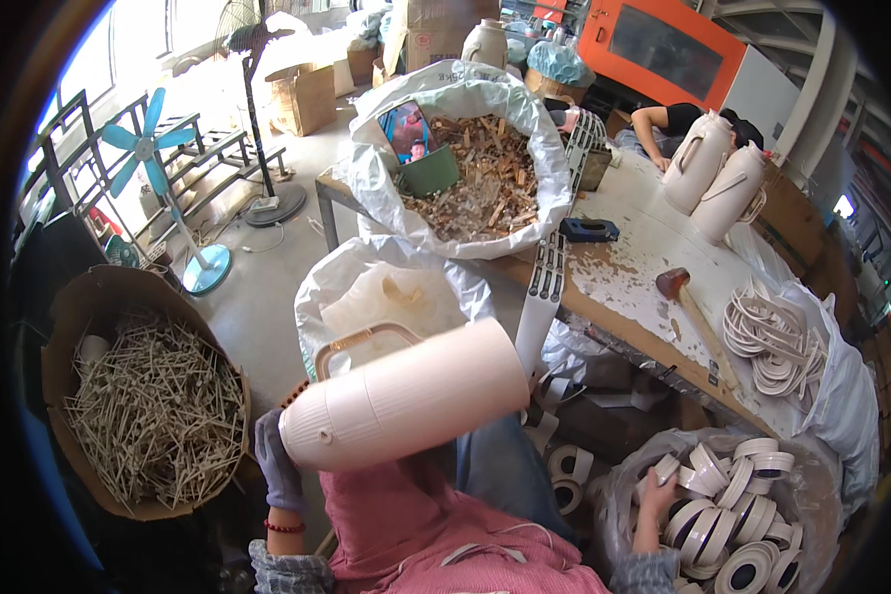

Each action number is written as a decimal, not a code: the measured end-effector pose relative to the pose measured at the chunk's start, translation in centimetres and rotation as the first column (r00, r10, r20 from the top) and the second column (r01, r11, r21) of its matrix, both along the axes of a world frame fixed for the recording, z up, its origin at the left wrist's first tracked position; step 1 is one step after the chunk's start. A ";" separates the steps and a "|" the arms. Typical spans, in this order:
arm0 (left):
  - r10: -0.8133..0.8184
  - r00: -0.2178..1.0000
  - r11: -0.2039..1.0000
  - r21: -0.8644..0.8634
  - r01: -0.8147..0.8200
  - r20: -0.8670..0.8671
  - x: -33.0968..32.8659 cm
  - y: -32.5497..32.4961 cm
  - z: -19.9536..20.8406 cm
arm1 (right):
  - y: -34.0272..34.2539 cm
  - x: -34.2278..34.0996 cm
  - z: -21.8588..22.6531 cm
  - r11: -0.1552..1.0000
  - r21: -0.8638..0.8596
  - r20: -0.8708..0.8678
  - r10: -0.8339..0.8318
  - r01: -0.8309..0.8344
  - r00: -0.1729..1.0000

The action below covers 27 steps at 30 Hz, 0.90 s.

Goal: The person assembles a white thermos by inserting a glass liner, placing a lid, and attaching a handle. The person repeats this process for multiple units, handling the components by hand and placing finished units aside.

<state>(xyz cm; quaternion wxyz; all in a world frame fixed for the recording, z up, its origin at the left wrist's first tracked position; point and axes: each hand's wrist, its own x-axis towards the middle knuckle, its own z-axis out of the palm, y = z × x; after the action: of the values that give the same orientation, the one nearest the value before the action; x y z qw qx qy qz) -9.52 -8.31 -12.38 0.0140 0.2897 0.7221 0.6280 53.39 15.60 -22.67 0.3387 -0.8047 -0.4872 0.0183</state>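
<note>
Clasping a cream vacuum-flask body by one end in the gloved left hand, tilted above a pink garment; resting the right hand among white plastic rings in a clear plastic bag, touching one, though impossible to tell whether gripping it. Placed beside a bench bearing a wooden-handled mallet, a coil of white strips and two handled flasks, with a carton of thin beige sticks at left.

One pale jug is held near, two white jugs are seen right, one small jug far. One hammer is seen right, one blue fan left.
</note>
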 end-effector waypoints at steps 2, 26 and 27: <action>-0.042 0.993 0.999 0.034 0.038 0.111 1.1 0.6 1.2 | -0.4 -3.2 8.3 0.949 0.220 -0.142 0.262 -0.228 0.955; -0.351 0.610 0.931 -0.192 0.311 -0.711 7.3 -4.7 20.4 | 4.5 -33.8 9.7 0.142 0.141 -0.956 -0.238 -0.980 -0.172; -0.464 0.351 0.845 -0.287 0.451 -0.813 9.0 -1.2 24.1 | 5.7 -31.9 3.7 0.028 0.094 -0.980 -0.175 -0.995 -0.097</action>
<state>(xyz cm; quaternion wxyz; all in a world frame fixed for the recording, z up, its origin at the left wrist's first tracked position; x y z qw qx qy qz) -0.49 -9.55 11.69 -0.1709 0.7510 0.5240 0.3635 21.46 21.34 -18.93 0.0037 -0.2822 -0.3892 0.8769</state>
